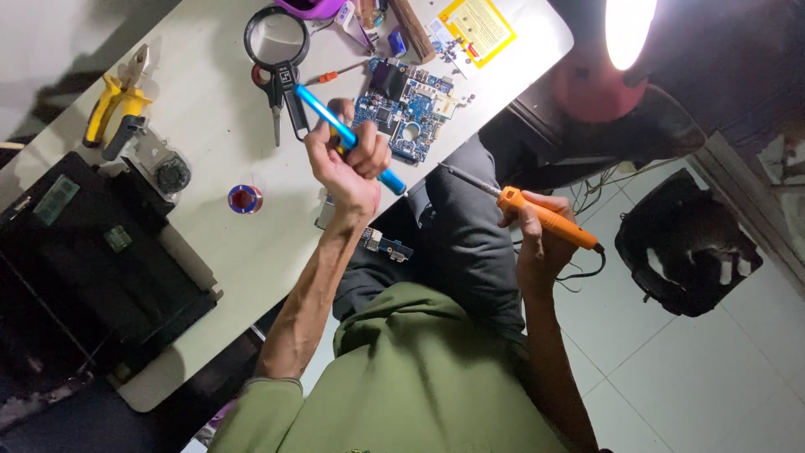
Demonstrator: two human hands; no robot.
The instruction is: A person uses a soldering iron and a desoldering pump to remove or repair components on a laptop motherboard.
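My left hand [350, 164] is closed around a blue pen-shaped tool [323, 113] with a yellow band, held over the white table [210, 143] just left of a blue circuit board [407, 105]. My right hand [537, 235] grips an orange-handled soldering iron [545, 216]; its metal tip points up-left toward the table edge, off the table and above my lap. A black cord trails from the handle's rear. A small circuit board [386, 243] lies at the table edge near my left wrist.
A magnifying glass [277, 38], scissors [275, 96], yellow-handled pliers [117, 96], a solder spool [245, 199], a small fan [172, 174] and an opened black laptop base [84, 252] lie on the table. A lit lamp [629, 29] shines at top right. A black bag [688, 252] sits on the tiled floor.
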